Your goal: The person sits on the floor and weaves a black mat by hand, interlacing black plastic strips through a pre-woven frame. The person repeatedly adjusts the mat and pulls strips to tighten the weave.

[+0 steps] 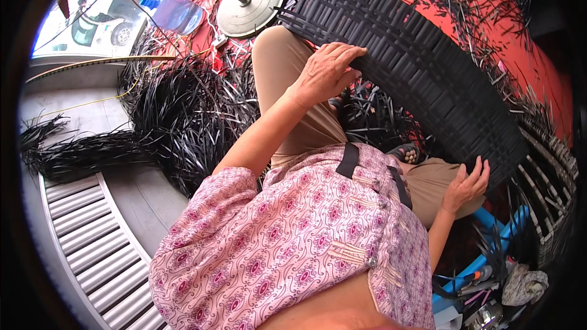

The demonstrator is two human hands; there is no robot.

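Note:
A long, curved black woven panel [422,73] of plastic strips leans across my knees, slanting from the upper middle down to the right. My left hand [327,73] is at its near edge, fingers bent over the rim and thumb tucked underneath. Lower down on the right, my right hand [466,188] rests against the panel's lower end, its fingers stretched and apart. Loose strip ends stick out from the panel's upper left end. Whatever lies behind the panel is partly hidden.
Black plastic strips [189,110] lie heaped on my left. A round white base with a pole [251,6] stands ahead, near a blue water bottle [174,12]. Slatted metal rails [101,238] run at lower left. A blue frame [471,269] and a cloth [524,285] are at lower right.

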